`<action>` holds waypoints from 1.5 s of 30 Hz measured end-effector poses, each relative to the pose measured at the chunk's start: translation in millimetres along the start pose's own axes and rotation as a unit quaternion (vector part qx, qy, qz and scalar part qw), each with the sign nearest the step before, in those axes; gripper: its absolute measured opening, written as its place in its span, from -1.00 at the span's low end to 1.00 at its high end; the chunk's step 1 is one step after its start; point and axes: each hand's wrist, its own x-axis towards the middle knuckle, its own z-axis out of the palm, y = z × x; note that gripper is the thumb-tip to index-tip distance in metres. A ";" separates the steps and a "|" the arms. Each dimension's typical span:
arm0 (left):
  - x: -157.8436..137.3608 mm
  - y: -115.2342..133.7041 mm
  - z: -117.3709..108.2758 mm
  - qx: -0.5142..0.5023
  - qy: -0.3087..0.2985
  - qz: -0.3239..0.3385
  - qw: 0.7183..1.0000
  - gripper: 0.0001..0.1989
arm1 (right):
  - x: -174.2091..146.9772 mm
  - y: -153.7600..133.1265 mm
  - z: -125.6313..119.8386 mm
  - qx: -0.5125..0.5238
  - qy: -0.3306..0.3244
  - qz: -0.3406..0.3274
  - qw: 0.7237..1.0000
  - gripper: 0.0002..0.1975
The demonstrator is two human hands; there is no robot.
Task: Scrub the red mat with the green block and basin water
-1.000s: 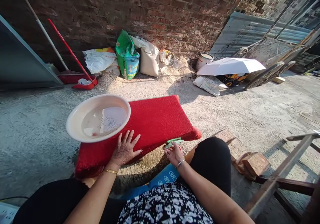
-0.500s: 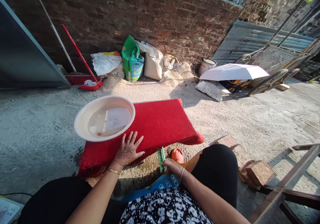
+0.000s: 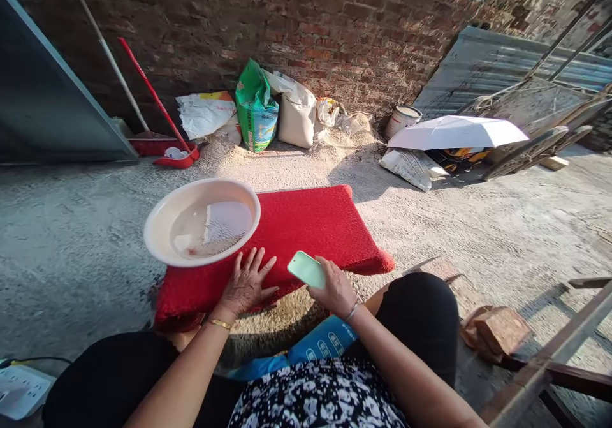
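My left hand (image 3: 247, 282) lies flat with fingers spread on the near edge of a red fabric-covered bench top (image 3: 310, 224). In my right hand (image 3: 335, 287) is a pale green scrub brush (image 3: 306, 268), its smooth back facing up and its bristles hidden beneath. The brush is over the near edge of the red cover; I cannot tell whether it touches the cloth. On the left part of the cover stands a pale pink basin (image 3: 155, 236) with water, and light reflects off the surface.
A blue printed sheet (image 3: 329, 339) lies across my lap. Broken bricks (image 3: 502, 329) and a wooden frame (image 3: 549, 358) are at right, a power strip (image 3: 23, 390) at lower left. Sacks (image 3: 258, 112), a red dustpan (image 3: 179, 157) and a white umbrella (image 3: 459, 132) line the brick wall.
My right hand has raised the brush from beside the bench up to the red cover and turned it, so its back shows instead of its bristles. My left hand stays in place.
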 end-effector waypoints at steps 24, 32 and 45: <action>0.3 2.7 -5.7 -0.019 -0.005 -0.014 1.000 -0.29 | 21.5 142.2 -49.7 -0.086 0.146 0.365 0.915 -0.49; -0.4 2.3 -3.3 -0.031 -0.005 -0.019 0.999 -0.28 | 33.3 128.7 -43.1 -0.036 0.275 0.318 0.907 -0.50; -0.9 -1.1 2.7 -0.016 0.009 0.002 1.000 -0.28 | 43.1 3.8 36.8 -0.124 0.086 -0.072 0.986 -0.50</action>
